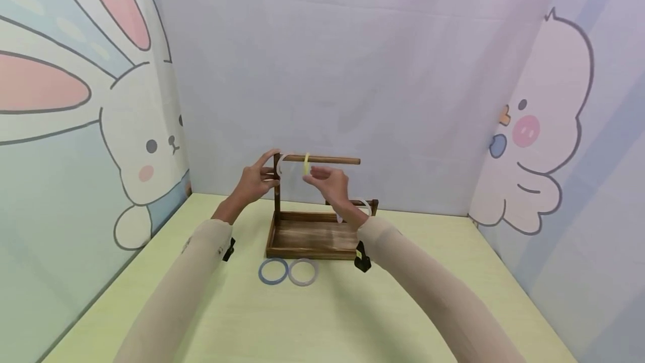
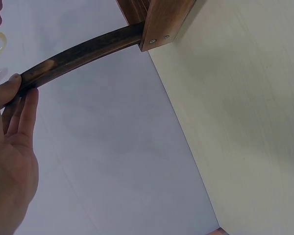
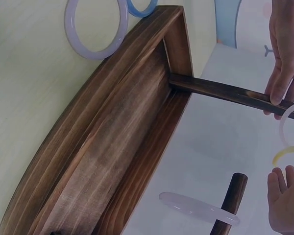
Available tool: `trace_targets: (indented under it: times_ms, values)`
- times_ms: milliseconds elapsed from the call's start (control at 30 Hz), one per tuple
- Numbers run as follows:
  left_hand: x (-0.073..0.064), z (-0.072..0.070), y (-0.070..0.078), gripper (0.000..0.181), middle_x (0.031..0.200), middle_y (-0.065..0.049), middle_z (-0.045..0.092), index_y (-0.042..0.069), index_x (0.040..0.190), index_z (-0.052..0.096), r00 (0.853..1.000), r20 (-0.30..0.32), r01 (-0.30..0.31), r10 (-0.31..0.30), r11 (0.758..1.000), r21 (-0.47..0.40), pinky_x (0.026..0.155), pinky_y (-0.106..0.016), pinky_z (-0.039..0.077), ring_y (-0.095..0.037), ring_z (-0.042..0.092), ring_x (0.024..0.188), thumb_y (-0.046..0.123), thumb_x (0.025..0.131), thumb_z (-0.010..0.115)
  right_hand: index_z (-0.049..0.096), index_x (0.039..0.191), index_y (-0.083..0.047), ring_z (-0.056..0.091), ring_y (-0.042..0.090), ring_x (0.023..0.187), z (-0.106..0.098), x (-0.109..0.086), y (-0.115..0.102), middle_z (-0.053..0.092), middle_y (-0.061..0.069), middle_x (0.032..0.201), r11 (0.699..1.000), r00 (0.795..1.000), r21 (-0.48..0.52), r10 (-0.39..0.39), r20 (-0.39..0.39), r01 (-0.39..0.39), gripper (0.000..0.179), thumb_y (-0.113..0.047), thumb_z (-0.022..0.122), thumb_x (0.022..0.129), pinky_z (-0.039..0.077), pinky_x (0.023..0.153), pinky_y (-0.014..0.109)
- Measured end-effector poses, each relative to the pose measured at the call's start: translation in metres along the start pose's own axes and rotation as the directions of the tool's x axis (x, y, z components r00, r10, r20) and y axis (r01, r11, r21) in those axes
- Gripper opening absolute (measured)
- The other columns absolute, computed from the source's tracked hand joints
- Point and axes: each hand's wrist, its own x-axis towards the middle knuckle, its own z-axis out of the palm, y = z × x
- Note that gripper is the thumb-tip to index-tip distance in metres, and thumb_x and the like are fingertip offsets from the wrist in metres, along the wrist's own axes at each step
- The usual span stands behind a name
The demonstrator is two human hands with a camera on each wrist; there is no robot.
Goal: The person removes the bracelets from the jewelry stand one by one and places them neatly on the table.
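Observation:
In the head view my left hand (image 1: 256, 182) grips the top of the dark wooden post (image 1: 277, 198), thumb and fingers on opposite sides. My right hand (image 1: 330, 182) pinches a yellow bangle (image 1: 306, 162) at its lower part, where the wooden rod (image 1: 332, 159) runs through the ring. The exact contact is partly hidden. Nearer the post, a pale clear bangle (image 1: 280, 167) hangs on the same rod. Another pale bangle (image 3: 196, 208) hangs on a lower dark bar (image 3: 234, 196), seen in the right wrist view.
The stand's wooden tray base (image 1: 314, 254) rests on the pale yellow table (image 1: 302, 324). In front of it lie a blue bangle (image 1: 274, 283) and a pale lilac bangle (image 1: 303, 283). Fabric walls with a rabbit (image 1: 146, 161) and a chick drawing (image 1: 544, 99) enclose the table.

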Motion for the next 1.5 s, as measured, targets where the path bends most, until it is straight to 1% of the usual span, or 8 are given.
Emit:
trace_targets:
  times_ms: [100, 267, 467, 700, 867, 1133, 1267, 1500]
  values:
    - [-0.002, 0.0, 0.0, 0.092, 0.121, -0.032, 0.069, 0.036, 0.16, 0.036, 1.0, -0.002, 0.006, -0.006, 1.0, -0.007, 0.088, -0.05, 0.062, -0.039, 0.073, 0.108, -0.007, 0.09, 0.077, 0.075, 0.126, -0.009, 0.074, 0.021, 0.109, 0.003, 0.002, -0.001, 0.077, 0.011, 0.118, 1.0, 1.0, 0.009, 0.007, -0.007, -0.007, 0.041, -0.025, 0.084, 0.09, 0.062, 0.092, 0.041]
    - [-0.001, 0.0, -0.001, 0.092, 0.122, -0.031, 0.069, 0.037, 0.16, 0.037, 1.0, -0.001, 0.016, -0.016, 1.0, -0.018, 0.089, -0.05, 0.062, -0.039, 0.073, 0.109, -0.008, 0.09, 0.076, 0.077, 0.124, -0.009, 0.074, 0.021, 0.106, 0.007, 0.006, -0.002, 0.078, 0.01, 0.114, 1.0, 0.999, 0.001, -0.014, -0.036, 0.014, 0.038, -0.026, 0.084, 0.091, 0.062, 0.091, 0.041]
    - [-0.001, 0.0, -0.002, 0.093, 0.122, -0.03, 0.07, 0.036, 0.16, 0.036, 1.0, 0.007, 0.015, -0.015, 0.999, -0.03, 0.089, -0.048, 0.062, -0.039, 0.073, 0.11, -0.009, 0.09, 0.076, 0.077, 0.123, -0.009, 0.074, 0.021, 0.106, 0.008, 0.005, -0.002, 0.078, 0.009, 0.113, 0.999, 0.998, 0.008, -0.038, -0.042, 0.038, 0.034, -0.024, 0.081, 0.093, 0.061, 0.092, 0.041]
    - [-0.001, 0.0, 0.0, 0.093, 0.12, -0.03, 0.071, 0.035, 0.16, 0.036, 1.0, -0.002, -0.003, 0.003, 1.0, -0.012, 0.088, -0.049, 0.063, -0.039, 0.074, 0.107, -0.009, 0.089, 0.076, 0.076, 0.123, -0.006, 0.074, 0.024, 0.108, 0.007, 0.003, -0.006, 0.077, 0.013, 0.115, 0.998, 0.996, 0.031, -0.057, -0.07, 0.059, 0.028, -0.015, 0.077, 0.096, 0.061, 0.093, 0.04]
    - [-0.001, 0.001, -0.001, 0.093, 0.119, -0.03, 0.071, 0.037, 0.16, 0.037, 1.0, -0.007, -0.003, 0.003, 1.0, -0.015, 0.088, -0.049, 0.063, -0.038, 0.074, 0.107, -0.009, 0.089, 0.077, 0.075, 0.125, -0.003, 0.074, 0.025, 0.108, 0.007, 0.002, -0.006, 0.076, 0.015, 0.115, 0.998, 0.994, 0.034, -0.05, -0.094, 0.053, 0.028, -0.012, 0.075, 0.098, 0.062, 0.09, 0.034]
    - [-0.002, 0.001, 0.002, 0.093, 0.12, -0.03, 0.071, 0.037, 0.16, 0.037, 1.0, -0.002, 0.01, -0.01, 1.0, -0.009, 0.088, -0.049, 0.063, -0.038, 0.073, 0.108, -0.008, 0.089, 0.077, 0.072, 0.126, 0.003, 0.076, 0.027, 0.104, -0.001, -0.001, 0.0, 0.076, 0.018, 0.113, 0.994, 0.992, 0.092, -0.039, -0.12, 0.05, 0.03, -0.008, 0.073, 0.098, 0.063, 0.084, 0.026]
    - [-0.002, 0.001, 0.003, 0.092, 0.12, -0.03, 0.07, 0.037, 0.159, 0.037, 1.0, -0.004, 0.017, -0.017, 1.0, -0.012, 0.088, -0.049, 0.062, -0.038, 0.073, 0.108, -0.008, 0.089, 0.077, 0.073, 0.126, 0.001, 0.076, 0.027, 0.103, -0.006, -0.001, 0.004, 0.077, 0.018, 0.112, 0.992, 0.99, 0.108, -0.046, -0.13, 0.061, 0.028, -0.008, 0.072, 0.099, 0.063, 0.082, 0.025]
    - [-0.002, 0.001, 0.003, 0.092, 0.12, -0.029, 0.071, 0.034, 0.159, 0.037, 1.0, -0.011, 0.005, -0.006, 1.0, -0.008, 0.088, -0.049, 0.063, -0.039, 0.073, 0.107, -0.01, 0.089, 0.077, 0.073, 0.126, 0.001, 0.076, 0.027, 0.103, -0.015, -0.002, 0.008, 0.077, 0.018, 0.111, 0.989, 0.99, 0.131, -0.055, -0.132, 0.072, 0.027, -0.007, 0.071, 0.1, 0.063, 0.082, 0.025]
